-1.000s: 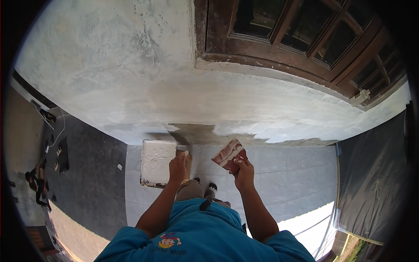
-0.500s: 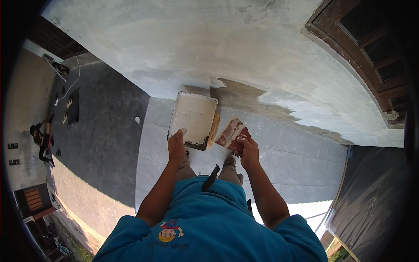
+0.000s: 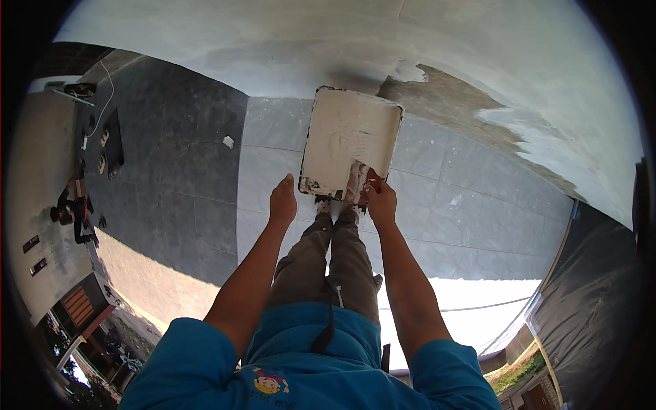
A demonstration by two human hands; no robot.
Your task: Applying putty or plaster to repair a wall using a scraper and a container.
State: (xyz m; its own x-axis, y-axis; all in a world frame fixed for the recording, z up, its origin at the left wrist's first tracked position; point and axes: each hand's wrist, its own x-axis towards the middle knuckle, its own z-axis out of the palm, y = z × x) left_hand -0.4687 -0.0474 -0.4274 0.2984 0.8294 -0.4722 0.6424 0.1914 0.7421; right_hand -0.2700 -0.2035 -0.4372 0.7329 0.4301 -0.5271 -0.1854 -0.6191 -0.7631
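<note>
A shallow rectangular tray (image 3: 355,126) with dark, smeared edges holds off-white filler paste and sits low, ahead of my feet. My right hand (image 3: 381,203) grips a reddish-brown flat spreader (image 3: 358,183) coated with white paste. The spreader overlaps the tray's near right corner, its far edge at the paste. Beside the near left corner, apart from the tray, is my left hand (image 3: 283,199). Its fingers are curled in and its thumb points up; whatever they might hold is hidden.
The wall (image 3: 287,58) ahead is pale, with a bare brownish patch (image 3: 451,96) low on it. Grey floor tiles (image 3: 451,205) lie underfoot. Dark sheeting (image 3: 594,294) hangs at right. Another person (image 3: 72,213) is at far left, near slippers (image 3: 102,150) and a white cable (image 3: 109,89).
The spreader has moved from right of the tray to over its near right corner. My left hand no longer overlaps the tray. The view has shifted, showing more of my legs.
</note>
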